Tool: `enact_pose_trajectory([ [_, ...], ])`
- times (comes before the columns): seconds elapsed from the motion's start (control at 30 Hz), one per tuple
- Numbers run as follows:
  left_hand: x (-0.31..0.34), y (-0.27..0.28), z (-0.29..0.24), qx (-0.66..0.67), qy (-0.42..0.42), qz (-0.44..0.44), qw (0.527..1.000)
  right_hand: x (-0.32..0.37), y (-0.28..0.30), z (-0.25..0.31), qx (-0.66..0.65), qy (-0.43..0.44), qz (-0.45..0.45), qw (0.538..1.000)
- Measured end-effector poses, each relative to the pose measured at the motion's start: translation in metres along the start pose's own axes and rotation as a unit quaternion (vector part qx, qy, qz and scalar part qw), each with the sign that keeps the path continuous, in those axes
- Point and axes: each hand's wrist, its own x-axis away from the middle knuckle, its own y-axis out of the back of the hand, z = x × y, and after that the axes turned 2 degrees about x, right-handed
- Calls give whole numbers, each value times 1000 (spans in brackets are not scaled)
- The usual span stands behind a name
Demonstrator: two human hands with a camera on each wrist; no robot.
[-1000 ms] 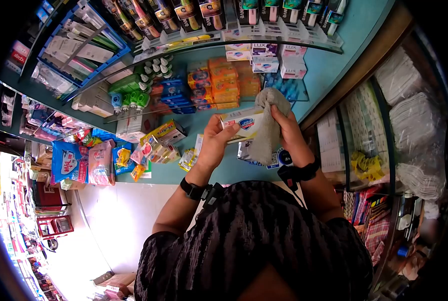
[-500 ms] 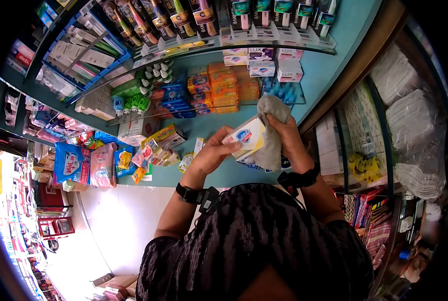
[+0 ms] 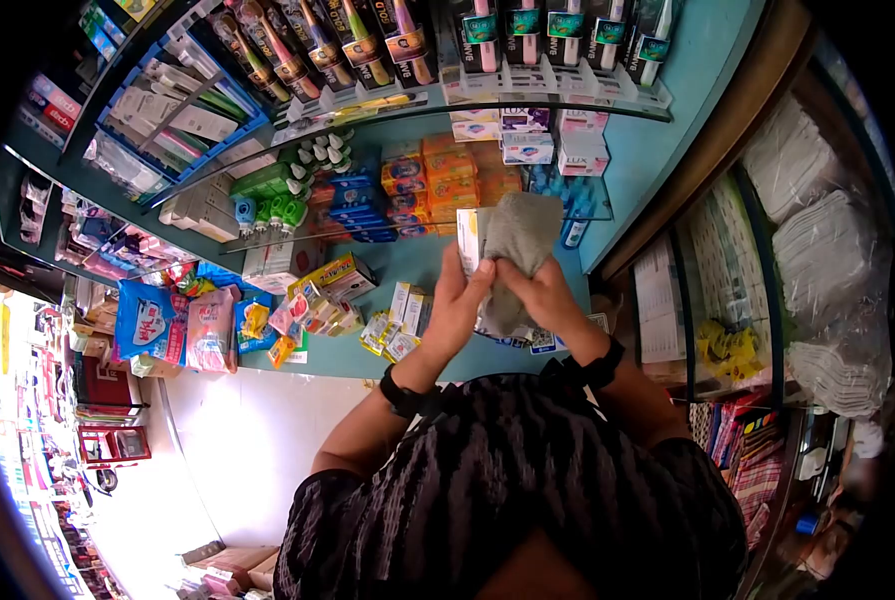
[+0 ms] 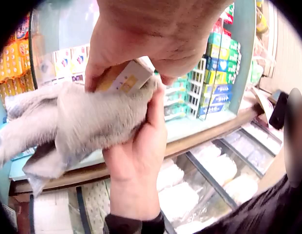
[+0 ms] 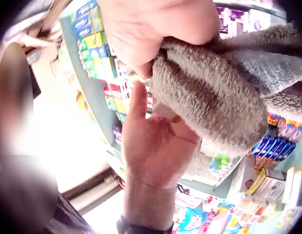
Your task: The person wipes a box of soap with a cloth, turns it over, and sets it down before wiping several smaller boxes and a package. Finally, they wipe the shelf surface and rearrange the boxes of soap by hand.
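A white and yellow soap box (image 3: 469,236) stands on end in my left hand (image 3: 455,308), its thumb reaching across toward the right thumb. My right hand (image 3: 547,302) grips a grey cloth (image 3: 523,236), bunched against the box's right side. The left wrist view shows the box's end (image 4: 134,78) between the left hand (image 4: 151,36) above and the cloth's folds (image 4: 99,114). There, the right hand (image 4: 136,158) supports the cloth from below. In the right wrist view, the cloth (image 5: 209,95) hides most of the box.
Small boxes (image 3: 404,318) lie on the blue-green counter (image 3: 357,362), with detergent bags (image 3: 152,320) at left. Behind, a glass shelf (image 3: 387,108) spans orange soap packs (image 3: 449,185) and blue bottles (image 3: 575,225). Plastic-wrapped stacks (image 3: 835,260) fill the cabinet at right.
The soap box has turned from showing its broad printed face to standing narrow and upright. My hands have drawn together, and the cloth has come up alongside the box.
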Motion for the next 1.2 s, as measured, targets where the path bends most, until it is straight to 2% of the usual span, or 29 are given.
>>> enact_pose_trajectory([
  [0.1,-1,-3,-11,-2,4,11,1000,-13,5,-8,144,123,3,982],
  [0.2,-6,-7,-4,-62,-63,-1,996,-13,4,-10,150,105,-80,980],
  [0.23,-6,-7,-2,-63,-54,2,997,-13,4,-10,141,93,-106,980],
  [0.3,-3,-4,-1,-66,-35,6,997,-16,8,-11,69,69,-129,987],
  [0.33,-4,-2,-3,30,-4,3,1000,-18,12,-11,34,57,-140,988],
  [0.4,-5,2,-9,220,58,-2,974,-19,22,-10,-150,-23,-120,981],
  [0.47,-6,7,-2,211,79,26,974,-17,29,-12,-298,-83,-88,947],
  [0.5,-7,8,-1,206,88,39,974,-17,25,-11,-308,-90,-81,944],
  [0.53,-4,1,-1,189,101,8,977,-16,19,-9,-318,-97,-74,940],
  [0.63,-5,6,-3,42,44,28,998,-18,14,1,-301,-72,-53,950],
  [0.7,-4,5,-10,20,27,24,999,-20,12,2,-296,-45,-51,953],
  [0.73,-6,5,-13,10,15,21,1000,-20,11,1,-317,-69,-45,945],
  [0.8,-10,2,-11,68,-5,-33,997,-17,5,-4,-359,-119,-30,925],
  [0.83,-10,1,-9,97,-13,-60,993,-12,-5,-1,-331,-113,-31,936],
  [0.87,-13,5,-7,98,-14,-65,993,-11,-7,-2,-322,-115,-13,940],
  [1.0,-18,5,-10,59,-122,-114,984,-11,-5,-5,-280,-126,64,949],
  [1.1,-27,13,-11,16,-147,-127,981,-5,-11,-9,-344,-183,71,918],
  [1.13,-28,14,-10,19,-132,-106,985,-7,-14,-11,-368,-178,37,912],
  [1.2,-26,20,-8,2,-107,-81,991,-11,-12,-3,-325,-158,1,933],
])
